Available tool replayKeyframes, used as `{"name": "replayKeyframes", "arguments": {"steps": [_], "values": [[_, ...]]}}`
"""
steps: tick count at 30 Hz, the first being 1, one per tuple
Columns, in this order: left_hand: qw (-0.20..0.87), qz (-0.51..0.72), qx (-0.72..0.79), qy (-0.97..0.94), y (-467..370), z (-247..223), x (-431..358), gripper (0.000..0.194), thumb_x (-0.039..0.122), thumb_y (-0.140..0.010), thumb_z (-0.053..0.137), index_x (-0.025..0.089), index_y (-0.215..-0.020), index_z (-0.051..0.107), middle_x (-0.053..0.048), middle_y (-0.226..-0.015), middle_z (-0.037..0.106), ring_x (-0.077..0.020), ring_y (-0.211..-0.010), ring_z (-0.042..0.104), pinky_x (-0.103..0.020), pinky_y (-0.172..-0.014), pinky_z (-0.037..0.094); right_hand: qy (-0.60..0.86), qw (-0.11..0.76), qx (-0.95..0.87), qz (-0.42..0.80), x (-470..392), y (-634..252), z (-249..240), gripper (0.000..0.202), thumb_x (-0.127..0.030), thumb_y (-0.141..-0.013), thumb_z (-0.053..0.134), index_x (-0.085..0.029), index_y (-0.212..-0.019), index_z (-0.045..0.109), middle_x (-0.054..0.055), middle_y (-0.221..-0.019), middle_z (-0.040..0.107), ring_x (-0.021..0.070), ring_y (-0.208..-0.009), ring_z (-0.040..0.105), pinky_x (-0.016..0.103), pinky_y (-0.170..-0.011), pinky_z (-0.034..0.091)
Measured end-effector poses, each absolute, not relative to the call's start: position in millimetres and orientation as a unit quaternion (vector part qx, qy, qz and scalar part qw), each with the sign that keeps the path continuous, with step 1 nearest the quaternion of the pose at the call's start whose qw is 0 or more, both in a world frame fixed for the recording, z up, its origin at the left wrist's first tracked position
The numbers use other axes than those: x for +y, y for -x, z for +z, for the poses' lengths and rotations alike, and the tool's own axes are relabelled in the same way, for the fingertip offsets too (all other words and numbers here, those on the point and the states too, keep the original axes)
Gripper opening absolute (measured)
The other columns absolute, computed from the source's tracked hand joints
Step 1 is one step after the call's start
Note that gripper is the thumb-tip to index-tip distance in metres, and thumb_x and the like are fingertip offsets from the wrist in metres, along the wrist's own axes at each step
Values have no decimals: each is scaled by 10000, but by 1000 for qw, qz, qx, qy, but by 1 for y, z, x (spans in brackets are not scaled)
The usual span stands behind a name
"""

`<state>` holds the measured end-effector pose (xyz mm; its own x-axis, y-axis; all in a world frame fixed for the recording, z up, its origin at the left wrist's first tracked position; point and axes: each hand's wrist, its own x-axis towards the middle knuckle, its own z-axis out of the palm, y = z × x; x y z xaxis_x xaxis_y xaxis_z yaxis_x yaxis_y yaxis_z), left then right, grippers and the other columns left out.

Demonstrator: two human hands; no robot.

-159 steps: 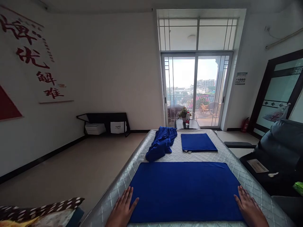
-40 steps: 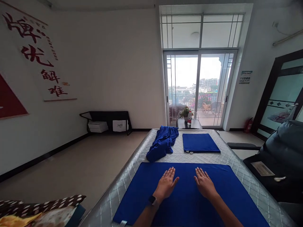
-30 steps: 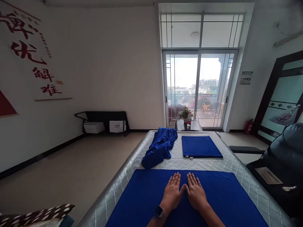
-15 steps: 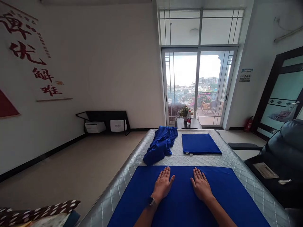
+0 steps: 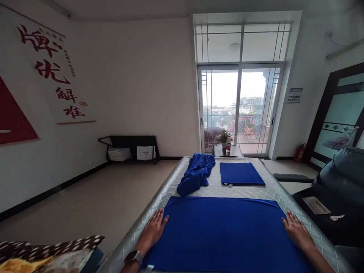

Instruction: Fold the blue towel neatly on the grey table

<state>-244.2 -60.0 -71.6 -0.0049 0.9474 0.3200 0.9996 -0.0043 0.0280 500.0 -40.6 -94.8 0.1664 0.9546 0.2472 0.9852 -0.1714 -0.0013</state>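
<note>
bottle, plant on table | extinguisher near door | card on armchair

**Big Glass Doors Let In the Light**

The light is brightest at the doors, and the white walls look gray and dim. Outside are chairs, a railing and tall buildings far away. The floor is tan, with a black strip along the bottom of the walls. On the left hangs a long scroll with big red writing. A low black stand is by the back wall, with white boxes close to it. A small dark table near the doors holds a potted plant and a bottle. On the right are a dark soft chair, a fire extinguisher and a dark door with pale glass.
</note>
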Motion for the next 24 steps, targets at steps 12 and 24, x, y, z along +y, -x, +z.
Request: {"name": "replayKeyframes", "arguments": {"steps": [12,24], "values": [[30,-163,-565,809,79,-1,-26,611,531,-1023,260,184,-1484,460,-100,-1548,453,-254,-1446,378,-433,-1190,348,598,128,-791,-3,-20,-289,1,636,-436,-995,180,-142,-1515,398,67,-1573,389,197,-1488,263,395,-1225,194],[9,-172,-510,843,-27,-54,38,549,443,-1048,279,173,-1513,393,-121,-1560,424,-241,-1465,339,-502,-1187,349,529,136,-833,92,12,-198,-21,622,-435,-1018,172,-136,-1549,295,67,-1614,270,196,-1506,199,405,-1240,150]]}}
